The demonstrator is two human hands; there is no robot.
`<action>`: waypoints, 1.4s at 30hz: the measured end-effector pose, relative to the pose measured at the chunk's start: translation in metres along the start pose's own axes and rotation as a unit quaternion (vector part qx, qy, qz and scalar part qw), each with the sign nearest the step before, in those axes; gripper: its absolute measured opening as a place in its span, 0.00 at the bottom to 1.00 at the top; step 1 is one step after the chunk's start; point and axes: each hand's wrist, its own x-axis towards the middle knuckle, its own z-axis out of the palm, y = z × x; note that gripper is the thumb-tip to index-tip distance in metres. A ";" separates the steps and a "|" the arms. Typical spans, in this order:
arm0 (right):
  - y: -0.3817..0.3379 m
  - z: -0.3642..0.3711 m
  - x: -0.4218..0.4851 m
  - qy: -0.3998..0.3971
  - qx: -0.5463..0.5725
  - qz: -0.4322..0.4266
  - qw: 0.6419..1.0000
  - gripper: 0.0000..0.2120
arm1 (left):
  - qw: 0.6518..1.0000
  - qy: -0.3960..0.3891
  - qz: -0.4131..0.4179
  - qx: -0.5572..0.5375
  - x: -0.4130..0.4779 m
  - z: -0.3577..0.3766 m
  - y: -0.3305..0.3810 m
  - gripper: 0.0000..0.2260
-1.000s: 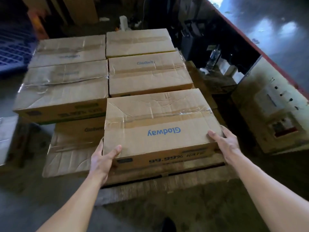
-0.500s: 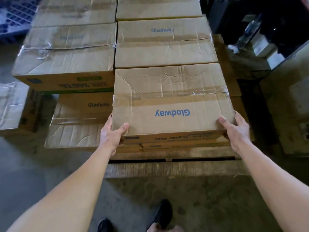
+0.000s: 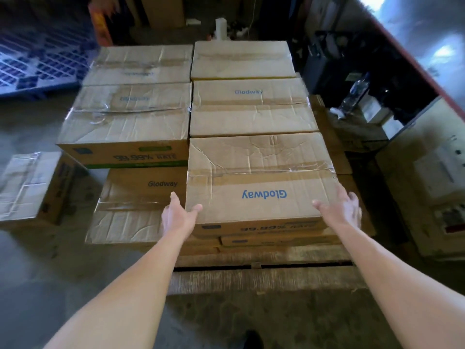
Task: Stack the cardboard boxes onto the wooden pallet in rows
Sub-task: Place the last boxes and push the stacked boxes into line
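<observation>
A taped cardboard box (image 3: 256, 177) printed "Glodway" lies flat at the near right of the stack on the wooden pallet (image 3: 264, 278). My left hand (image 3: 177, 217) is at its near left corner, fingers straight and spread, thumb touching the top edge. My right hand (image 3: 339, 210) hovers over its near right corner, fingers spread, holding nothing. Several more boxes (image 3: 251, 107) fill two rows behind it. A lower box (image 3: 136, 205) sits at the near left, one layer down.
A loose cardboard box (image 3: 32, 185) stands on the floor at the left. A blue plastic pallet (image 3: 32, 59) lies at the far left. A large carton (image 3: 432, 177) and a dark shelf with a water bottle (image 3: 354, 96) crowd the right side. Concrete floor lies in front.
Both hands have let go of the near right box, which now rests on the stack. Their fingers have opened and pulled slightly off its corners. The camera has tilted back up.
</observation>
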 end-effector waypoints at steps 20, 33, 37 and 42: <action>-0.376 0.114 -0.351 -0.106 0.077 -0.376 0.917 0.28 | 0.937 0.313 0.151 0.028 -0.036 -0.453 -0.137 0.26; -0.574 0.266 -0.431 -0.204 -0.021 -0.525 0.826 0.27 | 0.913 0.404 0.019 -0.049 0.027 -0.584 -0.256 0.27; -0.627 0.310 -0.433 -0.230 -0.028 -0.555 0.799 0.27 | 0.900 0.431 0.003 -0.065 0.054 -0.611 -0.276 0.25; -0.686 0.367 -0.433 -0.260 -0.060 -0.579 0.770 0.26 | 0.903 0.426 -0.019 -0.050 0.098 -0.644 -0.304 0.21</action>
